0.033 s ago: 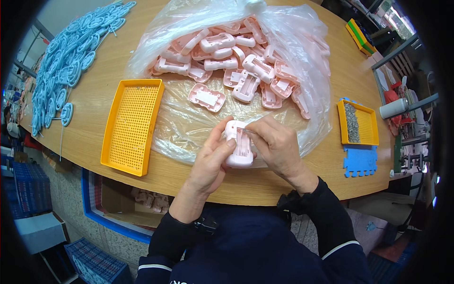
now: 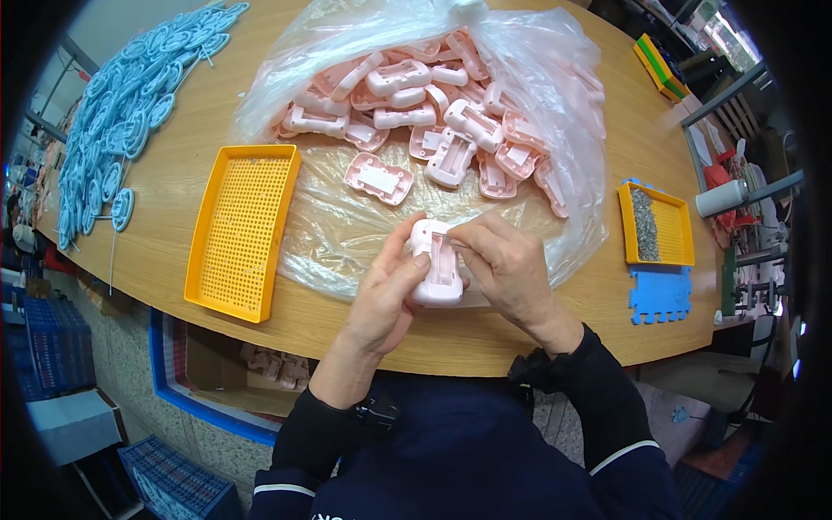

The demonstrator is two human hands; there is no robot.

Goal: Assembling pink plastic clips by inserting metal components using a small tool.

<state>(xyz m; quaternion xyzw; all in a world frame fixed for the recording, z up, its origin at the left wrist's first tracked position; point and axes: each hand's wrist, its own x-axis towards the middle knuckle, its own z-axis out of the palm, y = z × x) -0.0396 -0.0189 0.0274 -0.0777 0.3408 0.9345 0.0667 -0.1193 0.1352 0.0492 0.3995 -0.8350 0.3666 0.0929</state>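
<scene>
My left hand (image 2: 386,282) is closed around a pale pink plastic housing (image 2: 440,286) with a long open battery compartment, its thumb on the left side. The housing stays over the near part of the plastic sheet, upper end away from me. At its upper right, the thumb and forefinger of my right hand (image 2: 511,264) are pinched together against the compartment edge. What sits between those fingertips is too small and covered to make out. Just beyond, a loose pink housing (image 2: 379,178) lies on the clear plastic bag (image 2: 325,234), in front of a pile of similar housings (image 2: 399,80).
Left of the bag lies a yellow perforated tray (image 2: 232,230). At right, a smaller yellow tray (image 2: 672,230) with small grey metal parts (image 2: 644,225) rests on a blue foam mat (image 2: 660,293). Light blue plastic pieces (image 2: 130,121) are heaped far left. Below the table edge stands a cardboard box (image 2: 217,360).
My right fingertips have shifted very slightly at the upper right edge of the housing. Everything else stays in place.
</scene>
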